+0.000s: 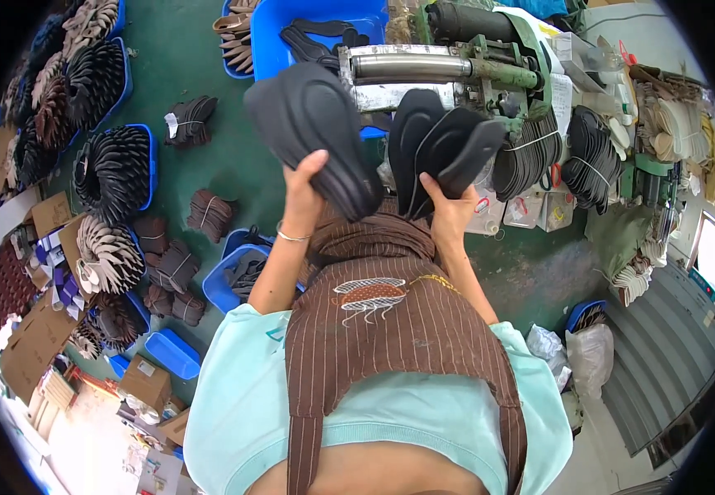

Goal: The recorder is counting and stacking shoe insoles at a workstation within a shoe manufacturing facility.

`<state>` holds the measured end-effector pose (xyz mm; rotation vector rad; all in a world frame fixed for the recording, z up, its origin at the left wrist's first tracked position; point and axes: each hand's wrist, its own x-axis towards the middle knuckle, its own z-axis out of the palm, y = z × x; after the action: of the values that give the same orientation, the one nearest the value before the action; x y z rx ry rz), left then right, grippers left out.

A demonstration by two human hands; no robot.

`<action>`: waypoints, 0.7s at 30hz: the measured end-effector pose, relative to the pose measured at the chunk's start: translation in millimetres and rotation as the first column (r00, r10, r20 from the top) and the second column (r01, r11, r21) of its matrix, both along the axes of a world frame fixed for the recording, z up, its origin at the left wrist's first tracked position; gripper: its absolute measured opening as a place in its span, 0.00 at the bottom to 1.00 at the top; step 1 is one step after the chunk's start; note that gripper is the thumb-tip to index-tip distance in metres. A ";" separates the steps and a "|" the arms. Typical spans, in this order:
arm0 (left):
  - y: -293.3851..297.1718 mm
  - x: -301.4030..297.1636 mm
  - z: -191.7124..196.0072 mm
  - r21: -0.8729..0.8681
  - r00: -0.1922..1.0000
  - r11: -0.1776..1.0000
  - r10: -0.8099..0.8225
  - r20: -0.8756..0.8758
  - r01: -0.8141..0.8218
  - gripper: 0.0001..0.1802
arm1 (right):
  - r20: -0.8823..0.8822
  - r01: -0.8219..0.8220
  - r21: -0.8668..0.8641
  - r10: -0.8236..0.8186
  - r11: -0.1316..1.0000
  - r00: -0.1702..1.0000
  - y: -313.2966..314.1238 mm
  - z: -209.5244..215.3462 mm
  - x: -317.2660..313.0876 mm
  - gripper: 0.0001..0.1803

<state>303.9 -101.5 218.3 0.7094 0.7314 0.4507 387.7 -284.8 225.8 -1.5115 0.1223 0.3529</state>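
Observation:
My left hand [301, 196] is closed on black insoles [312, 120], its thumb lying over their edge. They are held up above my lap, and how many are in that grip is hard to tell. In my right hand [451, 213] are several more black insoles [444, 148], fanned apart at the top and pinched near their lower ends. The two lots are apart from each other. Just beyond them lies a machine with a shiny metal roller [411, 66], partly covered by the insoles. A brown striped apron [398, 313] covers my front.
A blue bin [265, 37] with black insoles stands beside the machine. Tied bundles of insoles [530, 157] lie to the right. On the green floor at left are more bundles [210, 213], blue bins [174, 353] and a coiled insole stack [114, 173]. A grey shutter [663, 355] is at right.

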 end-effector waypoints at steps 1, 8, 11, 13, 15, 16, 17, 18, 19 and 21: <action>11.4 -9.4 -14.9 -0.038 1.000 0.999 0.010 0.014 -0.010 0.30 | -0.023 -0.025 -0.116 0.022 0.993 0.999 -3.6 -15.1 1.9 0.15; 33.8 -4.8 16.1 -0.020 0.957 0.976 -0.207 0.201 0.216 0.45 | 0.200 -0.017 -0.230 0.064 0.973 0.978 50.1 1.2 54.6 0.17; 32.0 -11.0 10.9 -0.059 0.951 0.972 -0.209 0.229 0.228 0.47 | 0.359 0.019 -0.220 0.063 0.975 0.931 36.4 -11.8 17.7 0.27; 27.7 -10.5 10.7 -0.105 0.951 0.965 -0.211 0.228 0.239 0.47 | 0.361 -0.006 -0.316 0.126 0.949 0.924 21.5 -40.8 0.6 0.28; 22.5 -11.0 11.3 -0.240 0.949 0.943 -0.162 0.270 0.229 0.38 | 0.308 -0.064 -0.384 0.193 0.921 0.931 30.4 -44.0 20.9 0.26; 20.8 -12.5 4.9 -0.245 0.949 0.941 -0.166 0.268 0.233 0.38 | 0.259 -0.116 -0.444 0.251 0.889 0.933 37.5 -41.1 35.7 0.25; 19.5 -18.1 -8.5 -0.243 0.966 0.949 -0.150 0.211 0.200 0.35 | 0.325 -0.163 -0.280 0.253 0.946 0.911 48.4 -35.5 51.2 0.20; 19.2 -21.4 -15.9 -0.240 0.979 0.956 -0.136 0.154 0.171 0.33 | 0.303 -0.166 -0.238 0.236 0.957 0.923 51.5 -34.8 58.8 0.16; 18.1 -22.9 -14.7 -0.215 0.988 0.968 -0.110 0.106 0.130 0.29 | 0.323 -0.172 -0.246 0.248 0.954 0.913 52.6 -27.8 55.2 0.14; 14.9 -25.1 -10.3 -0.166 0.994 0.982 -0.079 0.077 0.090 0.28 | 0.126 -0.232 -0.156 0.253 0.960 0.959 46.0 -14.2 31.8 0.11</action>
<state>278.8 -86.6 208.0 0.5602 0.6626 0.3298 419.5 -238.8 211.6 -1.6905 -0.1593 0.4362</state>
